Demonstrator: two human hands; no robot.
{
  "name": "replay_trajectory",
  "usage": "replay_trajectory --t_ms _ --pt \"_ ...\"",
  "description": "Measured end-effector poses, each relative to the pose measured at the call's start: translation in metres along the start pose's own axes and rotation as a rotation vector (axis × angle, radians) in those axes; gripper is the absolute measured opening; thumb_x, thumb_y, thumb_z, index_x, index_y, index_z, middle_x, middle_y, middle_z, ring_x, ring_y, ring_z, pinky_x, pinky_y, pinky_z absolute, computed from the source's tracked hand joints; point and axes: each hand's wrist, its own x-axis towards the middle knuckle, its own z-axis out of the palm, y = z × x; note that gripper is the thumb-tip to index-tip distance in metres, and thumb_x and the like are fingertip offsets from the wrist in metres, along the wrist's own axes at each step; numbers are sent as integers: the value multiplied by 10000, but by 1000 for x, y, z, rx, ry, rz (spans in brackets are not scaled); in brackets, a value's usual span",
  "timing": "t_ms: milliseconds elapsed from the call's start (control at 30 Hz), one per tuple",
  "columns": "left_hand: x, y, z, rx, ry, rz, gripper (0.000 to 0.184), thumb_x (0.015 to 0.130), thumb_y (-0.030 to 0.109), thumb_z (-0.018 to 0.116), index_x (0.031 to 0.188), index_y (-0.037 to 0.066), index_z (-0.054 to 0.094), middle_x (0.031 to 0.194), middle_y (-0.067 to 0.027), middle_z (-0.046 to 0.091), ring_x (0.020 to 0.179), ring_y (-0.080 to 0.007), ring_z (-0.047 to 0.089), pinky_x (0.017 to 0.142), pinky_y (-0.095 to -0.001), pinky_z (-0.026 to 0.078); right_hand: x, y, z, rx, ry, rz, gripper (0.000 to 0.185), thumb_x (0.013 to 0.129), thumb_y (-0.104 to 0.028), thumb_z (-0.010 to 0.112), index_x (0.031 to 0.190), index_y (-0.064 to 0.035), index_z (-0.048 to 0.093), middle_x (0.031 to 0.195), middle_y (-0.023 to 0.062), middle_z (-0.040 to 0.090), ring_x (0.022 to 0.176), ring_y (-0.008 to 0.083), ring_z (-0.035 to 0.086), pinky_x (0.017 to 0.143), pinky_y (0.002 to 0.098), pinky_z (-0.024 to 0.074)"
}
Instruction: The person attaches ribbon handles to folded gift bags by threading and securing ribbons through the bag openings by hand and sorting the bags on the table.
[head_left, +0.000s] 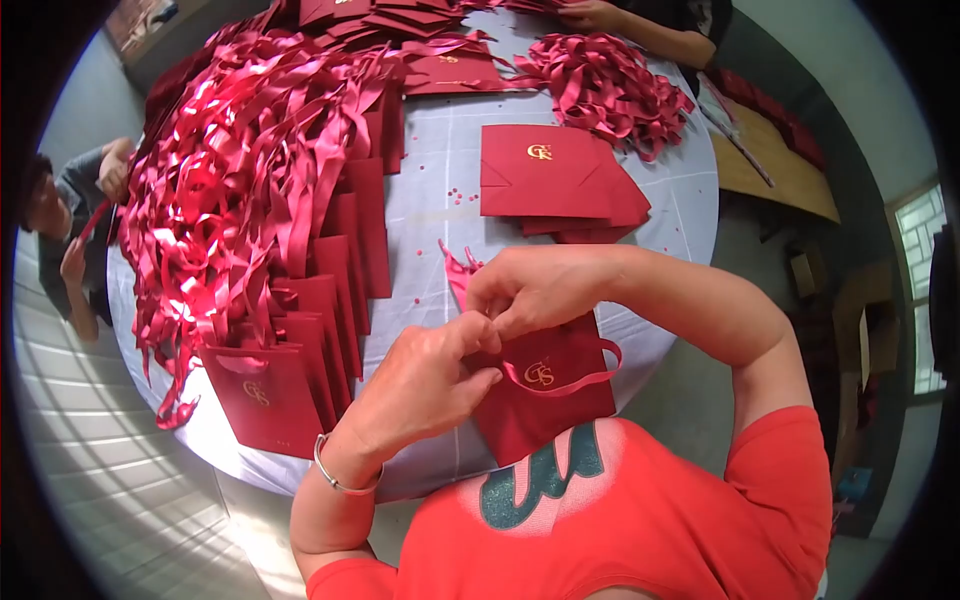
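A dark red paper gift bag [545,415] with a gold logo lies at the table's near edge, just in front of my body. A red ribbon handle [580,383] loops over its face. My left hand [425,375] comes in from the left with fingers closed at the ribbon's end. Pressed close against it, my right hand [540,285] has its fingertips pinched together at the bag's upper left. The fingers hide the exact point where they grip the ribbon. Pink-red ribbon ends [460,265] stick out just beyond my right hand.
Several red bags [265,400] stand in a row at left beneath a big ribbon heap [215,190]. Flat red bags [550,175] lie ahead, near another ribbon pile [615,90]. A person [75,220] works at left; another person's arm [650,35] reaches in at the far side.
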Motion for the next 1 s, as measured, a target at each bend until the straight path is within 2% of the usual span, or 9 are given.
replay_trajectory --t_ms 67,100,167,333,567,700,767,933,1000 --pt "0 -1 1 19 -23 23 176 799 10 752 941 -5 649 711 -103 694 644 -118 677 590 -269 517 12 4 -1 -4 -125 90 249 824 -138 749 1021 -5 673 855 51 698 769 119 624 677 282 497" --pt "0 -1 1 32 -34 38 147 802 7 749 926 -1 671 702 -103 693 632 -115 675 583 -263 514 16 6 -2 1 -114 87 249 824 -138 749 1021 -5 673 855 51 698 769 119 624 677 282 497" --pt "1 0 1 38 -38 51 129 803 4 747 917 5 687 685 -96 687 617 -110 669 574 -259 512 21 10 -2 156 -216 154 258 783 -97 761 1015 -11 685 828 33 683 716 102 589 624 252 462" --pt "1 -2 4 19 -30 86 104 805 7 745 902 19 709 637 -86 665 568 -105 650 549 -260 503 24 20 5 348 -208 188 290 746 -62 779 1017 -11 691 817 20 673 689 85 565 598 233 438" --pt "-3 6 5 181 -71 116 161 781 21 752 931 56 707 701 -96 667 587 -154 662 544 -284 499 27 27 7 447 -241 197 324 713 -17 785 1019 -3 679 817 32 676 685 90 572 584 231 438" --pt "0 4 6 220 -52 143 152 769 32 756 906 57 697 699 -85 661 587 -184 658 552 -299 505 26 29 13 482 -174 181 317 705 7 774 999 8 653 808 42 677 660 95 570 557 235 432" --pt "0 4 5 219 -55 135 157 766 37 759 904 57 686 697 -85 656 584 -188 656 550 -302 503 17 23 17 467 14 137 337 703 21 770 1001 13 613 772 43 666 607 99 554 526 240 425" --pt "-1 8 10 255 -73 107 187 760 48 768 908 61 655 697 -89 644 573 -188 648 541 -308 495 21 31 13 523 220 90 321 711 44 759 963 2 564 711 34 632 563 105 551 496 244 426" --pt "0 11 11 327 -48 114 194 763 47 763 911 66 640 705 -89 643 573 -188 649 536 -307 490 21 28 10 539 205 47 299 721 50 752 944 -6 560 738 41 638 570 114 566 499 250 445"
